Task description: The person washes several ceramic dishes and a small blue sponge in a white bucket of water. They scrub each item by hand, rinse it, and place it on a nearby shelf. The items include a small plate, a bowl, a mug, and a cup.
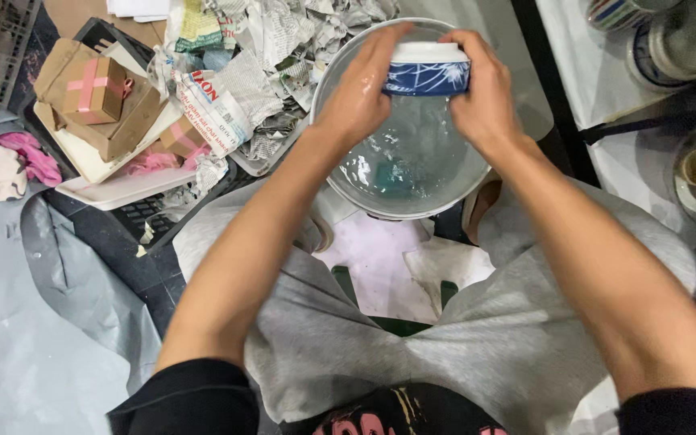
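Note:
A small blue-and-white patterned bowl (428, 71) is held upside down between both hands, over a white bucket (340, 189) of water. My left hand (362, 87) grips the bowl's left side and looks wet. My right hand (481, 93) grips its right side. Something green lies under the water in the bucket. My knees in grey shorts sit on either side below the bucket.
Crumpled newspaper (259, 72) is piled at the upper left. Brown cardboard boxes (94, 89) with pink tape rest on a white tray (114, 189) over a black crate. More bowls and cups (678, 40) stand at the upper right on a white surface.

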